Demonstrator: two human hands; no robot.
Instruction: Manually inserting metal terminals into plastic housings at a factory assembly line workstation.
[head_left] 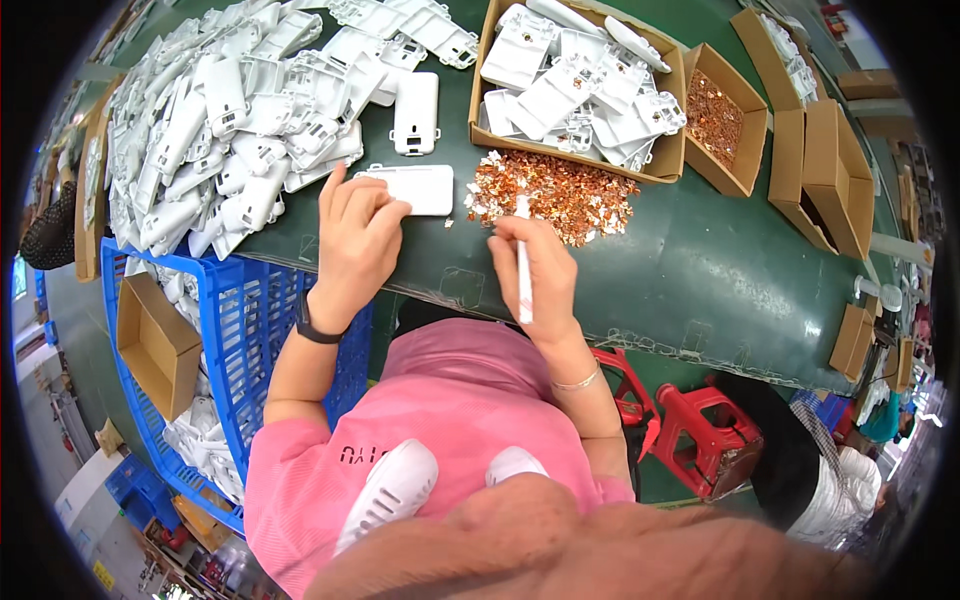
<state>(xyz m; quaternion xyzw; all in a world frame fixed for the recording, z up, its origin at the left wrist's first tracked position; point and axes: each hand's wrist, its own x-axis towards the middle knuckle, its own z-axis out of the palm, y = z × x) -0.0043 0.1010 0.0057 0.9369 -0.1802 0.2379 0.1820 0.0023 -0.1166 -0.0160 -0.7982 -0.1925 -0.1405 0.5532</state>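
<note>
A white plastic cover lies flat on the green table in front of me. My left hand is at its left end, thumb and bent fingers closed against the edge. Between the fingers of my right hand is a white pen-shaped tool, its upper tip by the near edge of a pile of small copper-coloured metal pieces. Just beyond the flat cover lies another white plastic cover, with small dark slots at its near end. One tiny loose piece sits below the flat cover's right corner.
White covers are heaped at the left. A cardboard box of covers stands beyond the metal pieces, beside a smaller box of copper-coloured bits. A blue crate stands left of me; a red stool is at right, near another person.
</note>
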